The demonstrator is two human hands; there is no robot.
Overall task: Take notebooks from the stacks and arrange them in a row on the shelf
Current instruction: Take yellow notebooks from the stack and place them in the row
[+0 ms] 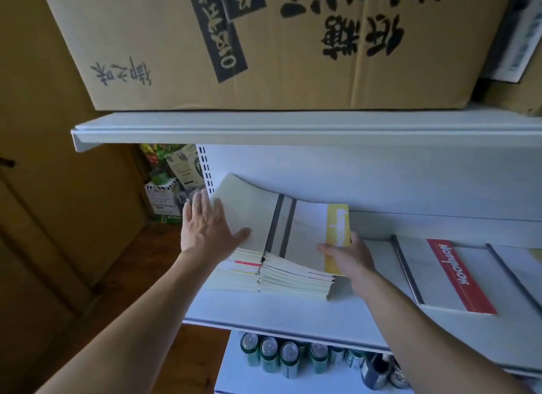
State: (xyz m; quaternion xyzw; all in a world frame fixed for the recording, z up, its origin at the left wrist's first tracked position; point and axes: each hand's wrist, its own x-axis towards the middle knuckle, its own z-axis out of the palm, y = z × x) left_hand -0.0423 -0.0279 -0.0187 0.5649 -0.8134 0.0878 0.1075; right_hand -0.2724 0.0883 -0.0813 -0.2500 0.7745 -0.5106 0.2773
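Right hand [349, 255] pinches yellow-band notebook [311, 232] right edge, long axis near-far; left hand [205, 226] flat, fingers spread, pinning left stack [249, 214].

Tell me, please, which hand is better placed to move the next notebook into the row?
The right hand: it grips the yellow-banded notebook and is nearer the red-banded notebook laid out. The left hand rests flat on the left stack.

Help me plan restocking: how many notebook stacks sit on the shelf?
2. The left stack of pale notebooks lies under the left hand; the right stack adjoins it, its top yellow-banded notebook gripped by the right hand.
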